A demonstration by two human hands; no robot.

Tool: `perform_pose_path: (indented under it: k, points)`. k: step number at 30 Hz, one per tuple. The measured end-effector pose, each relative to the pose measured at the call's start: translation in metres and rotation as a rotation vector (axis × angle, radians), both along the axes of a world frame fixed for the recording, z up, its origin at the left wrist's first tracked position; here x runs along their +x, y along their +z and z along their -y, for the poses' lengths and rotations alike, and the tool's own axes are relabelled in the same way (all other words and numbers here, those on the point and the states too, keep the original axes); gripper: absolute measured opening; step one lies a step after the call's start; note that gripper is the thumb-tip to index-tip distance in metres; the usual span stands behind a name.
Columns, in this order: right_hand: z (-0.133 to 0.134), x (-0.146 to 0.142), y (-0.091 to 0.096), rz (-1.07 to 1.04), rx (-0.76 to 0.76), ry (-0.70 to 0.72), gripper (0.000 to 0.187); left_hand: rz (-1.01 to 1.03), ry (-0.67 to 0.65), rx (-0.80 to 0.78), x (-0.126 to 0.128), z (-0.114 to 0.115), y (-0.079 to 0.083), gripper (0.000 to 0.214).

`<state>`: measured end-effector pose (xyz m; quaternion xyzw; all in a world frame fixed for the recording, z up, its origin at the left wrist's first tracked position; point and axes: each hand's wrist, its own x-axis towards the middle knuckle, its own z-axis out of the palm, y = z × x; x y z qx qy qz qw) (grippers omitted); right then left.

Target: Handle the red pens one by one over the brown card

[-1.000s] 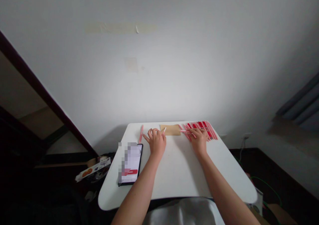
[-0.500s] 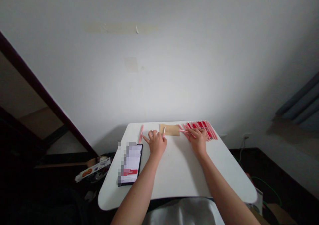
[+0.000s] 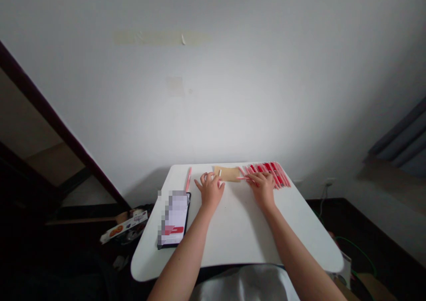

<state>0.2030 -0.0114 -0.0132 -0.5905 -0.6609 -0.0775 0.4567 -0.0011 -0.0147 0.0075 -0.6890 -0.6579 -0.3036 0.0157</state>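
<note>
My left hand (image 3: 211, 190) is near the middle of the white table, with thumb and forefinger closed on a short white stick-like piece (image 3: 220, 173); its other fingers are spread. My right hand (image 3: 262, 188) holds a slim pink pen (image 3: 242, 178) that points left, its tip over the right end of a brown paper piece (image 3: 229, 174). Just behind and beside this hand lies a row of several pink and red pens (image 3: 279, 174), partly covered by the fingers. A single pink pen (image 3: 188, 179) lies left of my left hand.
A phone (image 3: 175, 221) with a lit screen lies at the table's left side. The white table (image 3: 239, 239) stands against a pale wall (image 3: 213, 114). A printed box (image 3: 124, 227) is on the floor to the left, and a cable (image 3: 322, 201) hangs by the right wall.
My left hand has shifted slightly right with the white piece, and its fingers are drawn in more. My right hand has moved a little left, carrying the pen over the paper's edge.
</note>
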Motion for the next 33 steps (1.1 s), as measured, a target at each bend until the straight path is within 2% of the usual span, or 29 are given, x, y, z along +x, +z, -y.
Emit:
perform_pose_path:
  k: [6,13,33]
  points:
    - [0.002,-0.006,0.0,0.111,-0.028,0.047,0.014,0.081,-0.074,-0.092,0.005,-0.001,-0.004,0.017]
    - [0.004,-0.011,0.001,0.177,-0.061,0.087,0.015,0.097,-0.094,-0.131,0.008,-0.001,-0.003,0.013]
    - [0.005,-0.014,0.001,0.222,-0.058,0.119,0.015,0.099,-0.091,-0.152,0.009,0.0,-0.001,0.007]
